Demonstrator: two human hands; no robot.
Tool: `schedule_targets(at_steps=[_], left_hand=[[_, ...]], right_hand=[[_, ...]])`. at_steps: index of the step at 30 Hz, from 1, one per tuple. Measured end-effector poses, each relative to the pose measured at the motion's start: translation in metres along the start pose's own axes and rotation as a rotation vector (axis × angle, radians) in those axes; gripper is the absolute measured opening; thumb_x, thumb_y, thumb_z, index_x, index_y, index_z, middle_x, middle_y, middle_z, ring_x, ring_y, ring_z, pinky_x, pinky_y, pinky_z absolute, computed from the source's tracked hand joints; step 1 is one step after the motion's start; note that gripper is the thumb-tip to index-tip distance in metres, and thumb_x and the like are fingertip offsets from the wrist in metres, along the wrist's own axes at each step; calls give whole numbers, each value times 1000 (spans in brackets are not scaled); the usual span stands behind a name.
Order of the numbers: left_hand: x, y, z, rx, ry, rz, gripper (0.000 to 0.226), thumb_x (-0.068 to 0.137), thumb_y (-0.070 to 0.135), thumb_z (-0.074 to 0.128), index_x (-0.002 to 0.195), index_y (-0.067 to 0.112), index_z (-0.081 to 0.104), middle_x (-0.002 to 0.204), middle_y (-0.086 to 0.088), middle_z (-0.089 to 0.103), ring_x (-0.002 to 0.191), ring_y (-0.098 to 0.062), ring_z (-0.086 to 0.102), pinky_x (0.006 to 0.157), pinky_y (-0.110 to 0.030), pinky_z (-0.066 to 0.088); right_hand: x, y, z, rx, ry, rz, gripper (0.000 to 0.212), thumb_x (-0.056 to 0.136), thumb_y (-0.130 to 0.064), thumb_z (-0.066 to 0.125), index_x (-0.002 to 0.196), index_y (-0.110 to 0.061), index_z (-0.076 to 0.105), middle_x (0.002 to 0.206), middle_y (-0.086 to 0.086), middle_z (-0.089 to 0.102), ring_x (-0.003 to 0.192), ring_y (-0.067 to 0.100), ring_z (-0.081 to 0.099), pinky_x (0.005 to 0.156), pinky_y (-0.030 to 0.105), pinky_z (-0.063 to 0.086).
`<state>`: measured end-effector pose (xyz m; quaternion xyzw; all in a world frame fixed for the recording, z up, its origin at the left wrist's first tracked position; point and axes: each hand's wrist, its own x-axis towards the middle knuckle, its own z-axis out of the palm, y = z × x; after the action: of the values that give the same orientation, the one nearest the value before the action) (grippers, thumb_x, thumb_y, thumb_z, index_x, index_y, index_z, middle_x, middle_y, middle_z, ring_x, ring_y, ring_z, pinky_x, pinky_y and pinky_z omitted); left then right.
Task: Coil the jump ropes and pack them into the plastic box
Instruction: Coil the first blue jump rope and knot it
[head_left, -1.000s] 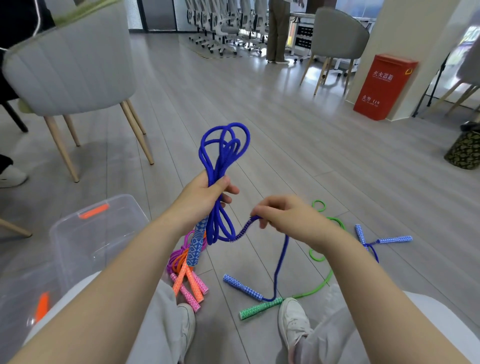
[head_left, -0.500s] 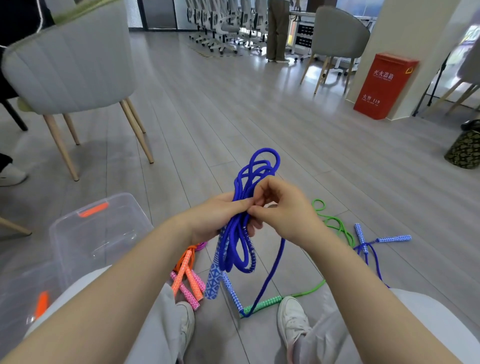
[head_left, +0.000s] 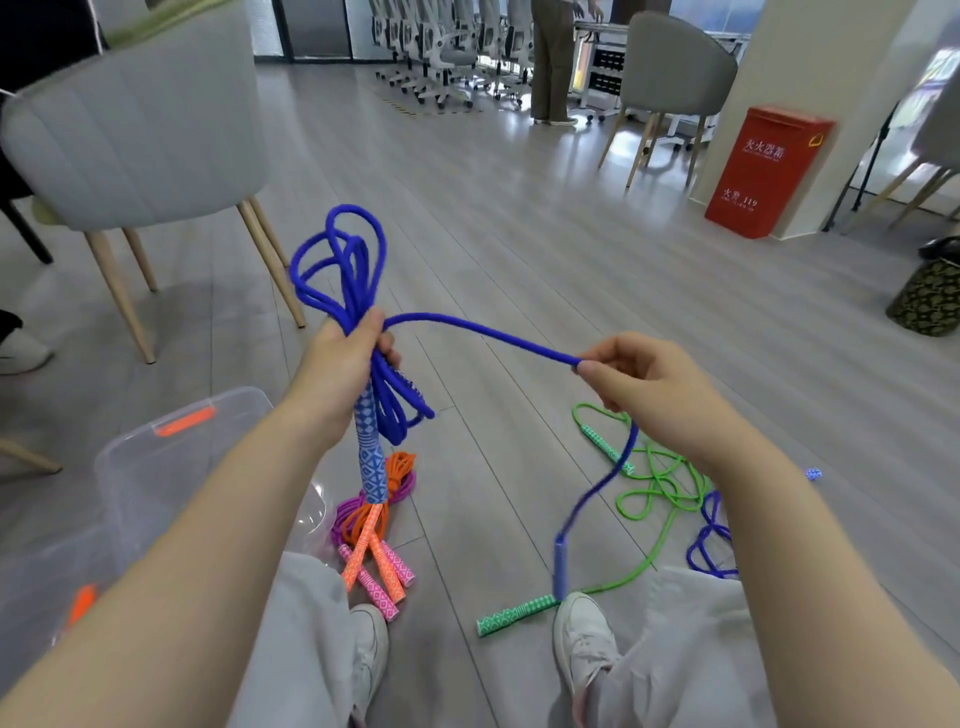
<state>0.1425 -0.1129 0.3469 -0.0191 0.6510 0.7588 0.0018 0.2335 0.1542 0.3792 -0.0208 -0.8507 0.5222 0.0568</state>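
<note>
My left hand (head_left: 340, 370) grips a bundle of blue jump rope (head_left: 337, 260), loops sticking up above the fist and one patterned blue handle (head_left: 370, 457) hanging below. A free length of the same rope runs right to my right hand (head_left: 644, 387), which pinches it; the rest drops blurred to the second handle (head_left: 560, 564) near my right shoe. The clear plastic box (head_left: 156, 457) with orange latches stands at lower left. Coiled orange and purple ropes (head_left: 382, 519) lie on the floor beside it. A green rope (head_left: 660, 483) lies loose at right.
A grey chair (head_left: 140, 124) on wooden legs stands at left behind the box. Another blue rope (head_left: 709, 540) lies by my right knee. A red fire-extinguisher box (head_left: 769, 171) and more chairs stand at the back right. A person stands far back.
My hands were together on the bundle; now the right hand has pulled out to the right, drawing a length of blue rope taut. The free handle has swung up off the floor.
</note>
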Motion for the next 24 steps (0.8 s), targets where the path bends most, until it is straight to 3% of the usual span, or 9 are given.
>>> schedule_targets(at_steps=[5, 9, 12, 16, 20, 22, 24], left_hand=[[-27, -6, 26, 144, -270, -36, 12, 99, 19, 49, 98, 8, 53, 60, 4, 52, 61, -15, 54, 70, -32, 48], [-45, -5, 44, 301, -446, -31, 15, 97, 24, 55, 90, 11, 54, 69, -4, 58, 68, -17, 58, 73, -34, 54], [-49, -10, 51, 246, -477, -76, 22, 97, 29, 54, 99, 7, 56, 69, -2, 56, 69, -16, 59, 83, -42, 54], [-53, -19, 61, -10, -453, -239, 32, 97, 40, 50, 103, 9, 56, 67, -1, 50, 62, -16, 53, 71, -34, 51], [-55, -28, 66, -46, -456, -237, 48, 91, 50, 54, 112, 7, 59, 71, -3, 50, 65, -17, 55, 67, -31, 50], [-56, -26, 66, -78, -451, -244, 51, 85, 50, 57, 111, 7, 60, 75, -6, 51, 67, -18, 55, 65, -29, 51], [-55, -26, 65, -72, -458, -226, 44, 88, 47, 58, 110, 9, 62, 80, -10, 53, 68, -18, 55, 66, -29, 51]], right_hand=[[0, -8, 32, 129, 103, 0, 12, 91, -14, 63, 81, -18, 66, 66, 0, 67, 58, 11, 60, 66, 30, 53], [-1, -11, 48, 82, 137, -39, 9, 89, -20, 66, 81, -25, 66, 69, -6, 67, 59, 8, 58, 63, 29, 53], [-3, -9, 49, 56, 163, -89, 5, 89, -26, 67, 86, -29, 69, 70, -10, 67, 63, 0, 58, 60, 15, 48], [-8, -9, 59, -92, 116, -164, 16, 93, -20, 60, 95, -28, 74, 83, -16, 67, 77, -3, 61, 71, 16, 48], [-13, -16, 70, -46, -20, -168, 36, 95, 4, 38, 111, -8, 68, 105, 5, 53, 70, -19, 54, 62, 0, 39], [-13, -19, 73, 43, -9, -162, 37, 94, 8, 39, 112, -8, 66, 105, 10, 56, 66, -12, 57, 61, 4, 44], [-13, -17, 75, 172, 17, -166, 38, 90, 9, 46, 112, -17, 62, 95, 11, 63, 64, 3, 62, 62, 17, 52]])
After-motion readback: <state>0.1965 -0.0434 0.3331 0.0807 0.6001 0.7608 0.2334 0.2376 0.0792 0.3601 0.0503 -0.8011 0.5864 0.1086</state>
